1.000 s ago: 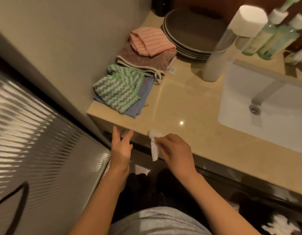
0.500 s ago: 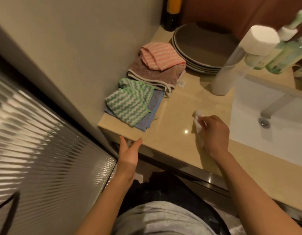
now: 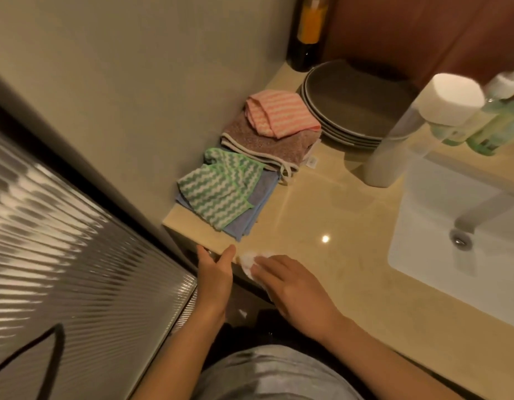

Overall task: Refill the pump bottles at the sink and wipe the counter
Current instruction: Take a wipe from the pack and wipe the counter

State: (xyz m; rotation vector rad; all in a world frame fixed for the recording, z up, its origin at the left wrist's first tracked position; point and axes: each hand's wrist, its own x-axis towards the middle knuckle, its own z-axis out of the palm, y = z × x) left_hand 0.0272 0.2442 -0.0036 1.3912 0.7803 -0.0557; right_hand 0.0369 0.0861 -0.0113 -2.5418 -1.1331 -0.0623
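A person stands at a beige counter (image 3: 336, 209), seen from above. The right hand (image 3: 293, 287) lies on the counter's front edge, its fingers laid almost straight over a crumpled white tissue (image 3: 248, 262) and pressing it down. The left hand (image 3: 214, 272) is just beside the tissue at the edge, released, with fingers straight and thumb spread.

The green pump bottles (image 3: 498, 131) stand at the far right behind the white sink (image 3: 423, 255), partly hidden by a tall white-capped bottle (image 3: 394, 151).

Along the wall lie a green zigzag cloth (image 3: 221, 189) on a blue cloth (image 3: 258, 203), then a pink striped cloth (image 3: 279, 114) on a brown towel (image 3: 264, 142), beside stacked grey plates (image 3: 351, 111).
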